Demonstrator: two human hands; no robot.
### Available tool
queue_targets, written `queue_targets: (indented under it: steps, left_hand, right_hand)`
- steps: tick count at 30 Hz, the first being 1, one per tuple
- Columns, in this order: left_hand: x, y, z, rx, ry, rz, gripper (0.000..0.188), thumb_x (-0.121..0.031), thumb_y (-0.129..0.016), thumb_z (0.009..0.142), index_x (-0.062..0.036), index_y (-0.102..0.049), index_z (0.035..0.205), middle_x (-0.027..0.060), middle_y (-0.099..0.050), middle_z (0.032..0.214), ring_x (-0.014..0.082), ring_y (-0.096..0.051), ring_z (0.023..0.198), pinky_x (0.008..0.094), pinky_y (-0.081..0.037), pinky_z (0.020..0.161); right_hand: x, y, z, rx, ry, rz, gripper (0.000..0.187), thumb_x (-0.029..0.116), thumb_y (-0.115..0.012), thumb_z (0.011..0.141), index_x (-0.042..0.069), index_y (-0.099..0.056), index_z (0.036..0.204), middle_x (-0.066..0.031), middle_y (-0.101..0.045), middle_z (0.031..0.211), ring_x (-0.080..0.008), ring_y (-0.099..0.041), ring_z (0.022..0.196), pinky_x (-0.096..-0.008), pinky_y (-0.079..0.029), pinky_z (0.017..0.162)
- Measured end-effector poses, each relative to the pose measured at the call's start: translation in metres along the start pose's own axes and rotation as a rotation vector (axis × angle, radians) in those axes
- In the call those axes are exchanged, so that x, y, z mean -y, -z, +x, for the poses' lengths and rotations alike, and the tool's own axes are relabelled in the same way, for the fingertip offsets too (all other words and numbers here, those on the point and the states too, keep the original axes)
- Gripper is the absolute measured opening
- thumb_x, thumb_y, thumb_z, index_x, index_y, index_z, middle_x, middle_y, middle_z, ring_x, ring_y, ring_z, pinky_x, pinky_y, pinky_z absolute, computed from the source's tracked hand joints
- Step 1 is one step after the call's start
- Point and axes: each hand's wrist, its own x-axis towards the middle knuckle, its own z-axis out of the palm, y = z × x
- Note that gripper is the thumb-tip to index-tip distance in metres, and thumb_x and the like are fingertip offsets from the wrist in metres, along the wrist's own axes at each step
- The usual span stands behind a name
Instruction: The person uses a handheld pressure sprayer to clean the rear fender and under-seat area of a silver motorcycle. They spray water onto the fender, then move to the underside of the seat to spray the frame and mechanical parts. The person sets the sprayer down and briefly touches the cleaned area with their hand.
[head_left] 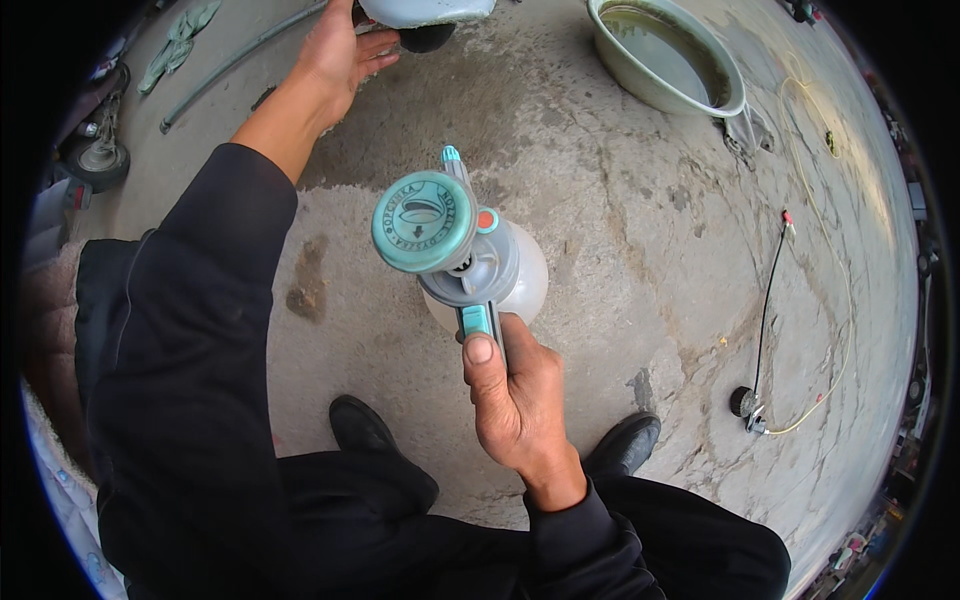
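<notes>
My right hand (520,400) is wrapped around the handle of a pump pressure sprayer (525,275), its thumb on the turquoise trigger button. The sprayer has a translucent whitish tank, a grey collar, a round turquoise pump knob and a nozzle pointing away from me. My left hand (335,55) reaches to the top edge of the view with fingers stretched out. It is beside the underside of a pale blue-white object (425,10) with a dark rounded part below. Most of that object is cut off, and whether the fingers touch it is hard to tell.
A basin (655,95) of murky water stands at the far right. On the concrete floor (640,290) lie a pressure gauge (745,402) with a black hose and a thin yellowish hose. At far left are a grey hose (235,62), a greenish cloth (180,42) and a small wheel (98,160).
</notes>
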Motion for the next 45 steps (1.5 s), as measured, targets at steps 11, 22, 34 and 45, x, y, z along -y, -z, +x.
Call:
queue_targets:
  steps: [11, 22, 34, 45]
  left_hand:
    - [-0.022, -0.01, -0.02, -0.02, -0.115, 0.138, 0.083, -0.08, -0.038, 0.098, -0.011, -0.059, 0.138, 0.0114, -0.071, 0.111, 0.0234, -0.068, 0.096, 0.0404, -0.053, 0.088]
    - [-0.043, -0.007, -0.021, 0.028, -0.113, 0.129, 0.087, -0.078, -0.036, 0.099, -0.0095, -0.043, 0.153, 0.0139, -0.073, 0.121, 0.0239, -0.067, 0.107, 0.0409, -0.048, 0.097]
    - [-0.053, -0.005, -0.014, -0.084, -0.142, 0.061, 0.069, -0.055, -0.03, 0.112, 0.0041, -0.038, 0.147, 0.0192, -0.058, 0.14, 0.0332, -0.062, 0.125, 0.0495, -0.049, 0.109]
    - [-0.024, -0.016, -0.011, -0.005, -0.022, 0.178, 0.066, -0.047, -0.024, 0.112, 0.0034, -0.037, 0.153, 0.034, -0.052, 0.147, 0.0433, -0.053, 0.137, 0.0507, -0.042, 0.117]
  right_hand:
    - [0.003, -0.003, -0.005, -0.042, 0.137, -0.009, 0.047, 0.04, -0.064, 0.103, -0.007, -0.062, 0.107, -0.0193, -0.062, 0.063, -0.0353, -0.066, 0.056, -0.0423, -0.051, 0.056]
    - [-0.001, -0.009, 0.0, -0.034, 0.123, 0.029, 0.045, 0.038, -0.068, 0.101, -0.007, -0.063, 0.107, -0.0192, -0.064, 0.063, -0.0366, -0.067, 0.055, -0.0426, -0.051, 0.055]
    - [-0.004, -0.015, 0.007, -0.097, 0.18, 0.057, 0.041, 0.037, -0.068, 0.1, -0.004, -0.061, 0.098, -0.0206, -0.06, 0.062, -0.0412, -0.064, 0.055, -0.0464, -0.05, 0.054]
    - [-0.002, -0.017, 0.008, -0.104, 0.225, 0.06, 0.043, 0.039, -0.068, 0.1, -0.001, -0.057, 0.09, -0.0204, -0.062, 0.063, -0.0426, -0.064, 0.056, -0.0477, -0.05, 0.052]
